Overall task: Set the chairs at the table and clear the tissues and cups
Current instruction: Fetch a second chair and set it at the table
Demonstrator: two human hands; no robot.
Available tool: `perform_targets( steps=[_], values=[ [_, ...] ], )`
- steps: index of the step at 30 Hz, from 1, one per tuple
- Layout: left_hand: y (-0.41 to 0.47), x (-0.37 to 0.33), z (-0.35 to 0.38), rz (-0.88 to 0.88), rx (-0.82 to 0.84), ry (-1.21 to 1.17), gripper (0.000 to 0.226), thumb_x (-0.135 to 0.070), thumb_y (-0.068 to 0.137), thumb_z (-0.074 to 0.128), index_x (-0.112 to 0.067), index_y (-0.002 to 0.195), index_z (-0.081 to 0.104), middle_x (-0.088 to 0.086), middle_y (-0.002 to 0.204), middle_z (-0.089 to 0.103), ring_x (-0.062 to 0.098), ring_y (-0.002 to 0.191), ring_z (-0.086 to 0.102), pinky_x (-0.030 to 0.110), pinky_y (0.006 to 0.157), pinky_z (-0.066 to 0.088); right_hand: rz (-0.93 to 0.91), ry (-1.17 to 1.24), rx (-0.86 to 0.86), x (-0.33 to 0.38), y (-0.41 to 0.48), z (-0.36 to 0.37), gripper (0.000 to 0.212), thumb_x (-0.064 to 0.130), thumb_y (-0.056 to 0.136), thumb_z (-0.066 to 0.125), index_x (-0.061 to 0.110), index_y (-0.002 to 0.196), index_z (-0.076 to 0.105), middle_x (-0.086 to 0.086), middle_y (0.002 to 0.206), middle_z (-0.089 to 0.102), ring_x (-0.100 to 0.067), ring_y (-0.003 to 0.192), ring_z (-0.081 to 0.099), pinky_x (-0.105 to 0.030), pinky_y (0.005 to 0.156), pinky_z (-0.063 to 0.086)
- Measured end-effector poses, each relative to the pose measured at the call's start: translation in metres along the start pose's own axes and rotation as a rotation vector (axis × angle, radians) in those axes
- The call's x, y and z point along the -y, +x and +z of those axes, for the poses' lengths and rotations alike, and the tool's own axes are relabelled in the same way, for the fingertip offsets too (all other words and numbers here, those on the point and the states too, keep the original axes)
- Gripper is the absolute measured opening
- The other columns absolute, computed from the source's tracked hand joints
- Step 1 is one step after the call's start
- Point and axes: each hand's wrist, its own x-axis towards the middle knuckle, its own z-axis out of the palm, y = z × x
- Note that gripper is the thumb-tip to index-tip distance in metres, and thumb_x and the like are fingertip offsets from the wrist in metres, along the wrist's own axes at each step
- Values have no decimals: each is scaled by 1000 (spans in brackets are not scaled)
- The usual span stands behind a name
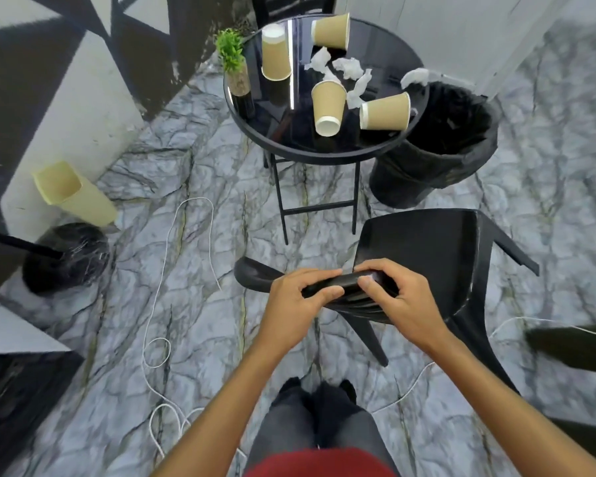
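Left hand (298, 297) and right hand (398, 297) both grip the chair (427, 256) back, fingers curled around it. Table (327, 154) beyond holds cups and tissues.

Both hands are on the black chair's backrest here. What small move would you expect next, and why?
Probably a short push toward the round glass table. The left hand and right hand both grip the top of the black chair, which stands short of the table, angled off to its right by the black bin; cups and tissues remain untouched.

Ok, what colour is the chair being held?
Black; the chair shows best in the head view, gripped by both hands.
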Motion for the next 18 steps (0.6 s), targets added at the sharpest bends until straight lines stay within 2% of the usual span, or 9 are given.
perform_targets(
  steps=[5,10,14,16,18],
  values=[
    [-6,1,-6,42,151,63,27,-27,88,70,-29,115,71,-15,106,71,0,101,63,21,91,49,29,21,-60,6,-13,-13,9,26,85,73,30,90,67,15,88,69,-7,84,65,-12,74,46],
    [-10,18,-21,-18,158,1,26,-26,85,73,-29,111,73,-10,110,72,5,104,65,37,98,51,57,24,-180,7,-30,-25,19,29,75,81,24,85,65,11,82,67,-8,77,63,-12,71,45],
    [-14,11,-8,15,179,-2,23,-21,86,72,-22,109,74,-9,106,73,7,102,66,36,95,51,75,17,-194,5,-39,-39,24,31,72,84,23,82,63,5,79,67,-13,75,62,-20,69,47],
    [-18,5,4,47,153,6,22,-23,85,72,-27,107,74,-14,102,73,6,101,66,37,94,51,81,-11,-180,3,-40,-51,26,34,72,83,23,82,62,4,78,66,-15,75,61,-25,69,47],
    [-21,1,16,63,129,24,21,-28,84,71,-31,105,74,-15,101,73,7,100,66,38,94,51,82,-23,-152,1,-44,-63,23,33,73,82,23,83,64,6,80,67,-11,76,62,-22,70,46]
  ],
)
